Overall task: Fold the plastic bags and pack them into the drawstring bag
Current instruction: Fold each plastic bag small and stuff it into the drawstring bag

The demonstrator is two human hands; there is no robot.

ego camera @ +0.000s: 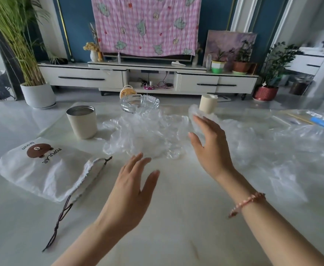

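A crumpled clear plastic bag [147, 133] lies in the middle of the white table. More clear plastic bags [268, 148] spread in a loose heap to its right. The white drawstring bag [47, 169] with a brown bear print lies flat at the left, its dark cord trailing toward the table's near edge. My left hand [132, 187] hovers open just short of the middle bag, fingers straight. My right hand [211, 144] is raised open between the middle bag and the heap, palm facing left. Neither hand holds anything.
A cream metal cup [82, 121] stands behind the drawstring bag. A glass ashtray [140, 103] and a cream cylinder [207, 103] sit along the table's far edge. A blue-striped clear packet [318, 120] lies far right. A TV cabinet and potted plants stand beyond.
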